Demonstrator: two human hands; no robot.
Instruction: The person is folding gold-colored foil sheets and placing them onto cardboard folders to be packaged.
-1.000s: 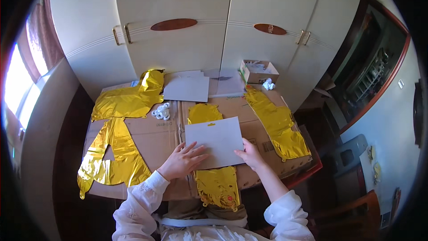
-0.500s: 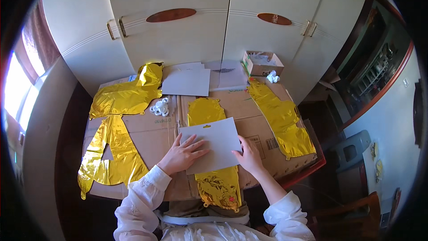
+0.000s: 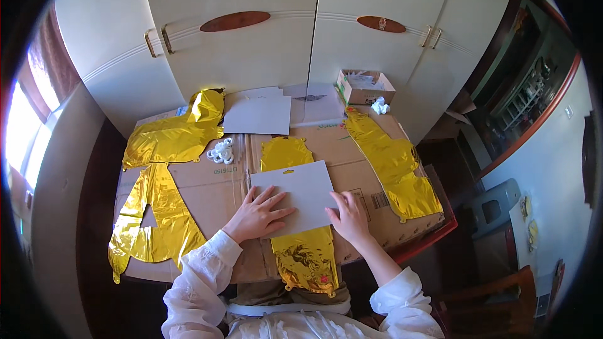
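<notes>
The left hand (image 3: pixel 256 215) lies flat with fingers spread on the lower left part of a white rectangular card sheet (image 3: pixel 300 193), palm down, gripping nothing. The right hand (image 3: pixel 349 215) rests at the sheet's lower right edge, fingers extended and slightly apart, fingertips touching the card; whether the thumb is under the edge cannot be told.

The sheet lies at the centre of the tabletop, across a long gold foil balloon (image 3: pixel 301 257) that shows beyond it at 12 o'clock and at 6 o'clock, the lower end hanging over the near edge. Flattened brown cardboard (image 3: pixel 213 194) covers the tabletop.

From the sheet:
- 9 o'clock: a gold foil balloon shaped like a pointed letter (image 3: pixel 151 220).
- 10 o'clock: a crumpled gold foil balloon (image 3: pixel 173 138), with a small bundle of white ribbon (image 3: pixel 221 150) beside it.
- 12 o'clock: a second white card sheet (image 3: pixel 259 115).
- 2 o'clock: another long gold foil balloon (image 3: pixel 392 163).
- 1 o'clock, at the far edge: a small open cardboard box (image 3: pixel 365 87).

White cupboard doors (image 3: pixel 264 37) stand behind.
</notes>
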